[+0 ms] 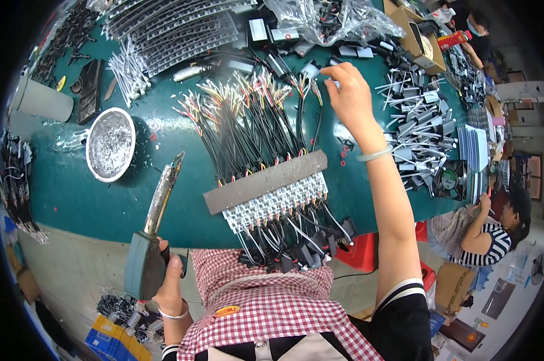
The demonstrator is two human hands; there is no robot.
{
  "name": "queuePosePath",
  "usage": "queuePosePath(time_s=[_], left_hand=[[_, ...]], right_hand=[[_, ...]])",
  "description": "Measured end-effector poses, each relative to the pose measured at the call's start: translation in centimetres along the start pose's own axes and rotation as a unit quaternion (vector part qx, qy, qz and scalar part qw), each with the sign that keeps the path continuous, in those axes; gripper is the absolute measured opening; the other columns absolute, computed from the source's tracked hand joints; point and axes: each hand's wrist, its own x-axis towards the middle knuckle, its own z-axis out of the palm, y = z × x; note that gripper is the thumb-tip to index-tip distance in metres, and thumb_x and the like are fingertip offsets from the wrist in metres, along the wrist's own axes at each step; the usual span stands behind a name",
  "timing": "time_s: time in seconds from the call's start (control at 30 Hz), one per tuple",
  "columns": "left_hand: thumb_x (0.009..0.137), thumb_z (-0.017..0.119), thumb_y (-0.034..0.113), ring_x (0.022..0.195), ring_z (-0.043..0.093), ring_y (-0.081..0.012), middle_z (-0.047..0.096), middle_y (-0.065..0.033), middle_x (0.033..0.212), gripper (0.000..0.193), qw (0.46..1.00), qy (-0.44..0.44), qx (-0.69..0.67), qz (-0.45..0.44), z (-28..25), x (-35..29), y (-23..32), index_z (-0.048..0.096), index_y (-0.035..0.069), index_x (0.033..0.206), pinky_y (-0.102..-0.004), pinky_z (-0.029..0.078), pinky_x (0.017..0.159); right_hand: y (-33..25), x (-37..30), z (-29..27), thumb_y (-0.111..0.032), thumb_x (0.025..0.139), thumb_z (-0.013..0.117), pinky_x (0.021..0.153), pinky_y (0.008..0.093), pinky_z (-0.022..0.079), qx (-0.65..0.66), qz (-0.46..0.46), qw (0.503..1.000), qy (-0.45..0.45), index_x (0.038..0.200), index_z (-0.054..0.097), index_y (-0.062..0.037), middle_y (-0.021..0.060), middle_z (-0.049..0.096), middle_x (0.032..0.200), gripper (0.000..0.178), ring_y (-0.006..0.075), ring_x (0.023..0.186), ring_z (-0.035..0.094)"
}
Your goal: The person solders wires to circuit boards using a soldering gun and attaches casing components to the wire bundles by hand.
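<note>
My left hand [171, 281] is wrapped round the grey-green handle of a soldering gun [144, 265], whose dark tip points up over the bench. My right hand [347, 91] is above the bench's far side, its fingers curved and a little apart, with nothing visible between them. Just left of its fingertips stand the stripped ends of black cables [254, 123], fanned out in a row. A grey-brown bar [266, 180] lies across these cables. Below it a panel of small white circuit boards [278, 201] has more leads and black plugs [284, 243] hanging over the front edge.
A white-rimmed bowl [110, 144] with silvery residue stands left on the green bench [73, 198]. Stacked board panels [181, 36] lie at the back. Grey-black adapter housings with white leads [419, 129] crowd the right, beside a fan [451, 179]. A person in stripes [488, 240] sits further right.
</note>
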Motion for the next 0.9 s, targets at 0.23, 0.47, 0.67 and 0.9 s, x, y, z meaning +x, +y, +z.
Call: queuePosePath(time_s=[0.23,0.47,0.67,0.9], left_hand=[[0.086,0.069,0.000,0.081,0.056,-0.0135,0.062,-0.0143,0.125,0.044,0.999,0.013,0.007,-0.035,-0.3,-0.4,0.0,0.057,-0.004,0.128,-0.0269,0.046,0.066],[0.090,0.069,0.003,0.087,0.057,-0.0138,0.058,-0.0104,0.131,0.040,0.999,0.006,-0.032,-0.034,0.7,0.3,0.2,0.058,-0.004,0.128,-0.0276,0.048,0.070],[0.088,0.066,0.001,0.074,0.054,-0.0124,0.061,-0.0130,0.124,0.041,0.998,0.019,-0.040,-0.043,1.6,-0.1,-0.1,0.056,-0.004,0.128,-0.0267,0.044,0.060],[0.087,0.066,-0.001,0.075,0.054,-0.0116,0.061,-0.0116,0.125,0.044,0.997,0.026,-0.056,-0.050,1.7,-0.2,-0.1,0.056,-0.003,0.130,-0.0261,0.043,0.060]], right_hand=[[-2.5,1.9,2.4,-0.004,0.082,0.072,0.083,0.0430,0.053,0.055,0.011,0.998,-0.016,0.098,0.071,-0.0083,0.0086,0.063,0.097,0.017,0.0304,0.099,0.063],[-4.0,3.5,3.5,-0.011,0.081,0.076,0.082,0.0432,0.053,0.111,0.030,0.993,-0.040,0.098,0.070,-0.0057,0.0117,0.067,0.091,0.019,0.0324,0.095,0.063],[-5.5,4.1,3.8,-0.015,0.078,0.079,0.082,0.0443,0.052,0.048,0.056,0.993,-0.088,0.102,0.070,-0.0048,0.0141,0.067,0.092,0.028,0.0339,0.094,0.064],[-6.3,3.4,2.5,-0.006,0.077,0.076,0.078,0.0427,0.052,0.160,0.092,0.982,-0.041,0.097,0.070,-0.0036,0.0140,0.059,0.099,0.022,0.0329,0.089,0.062]])
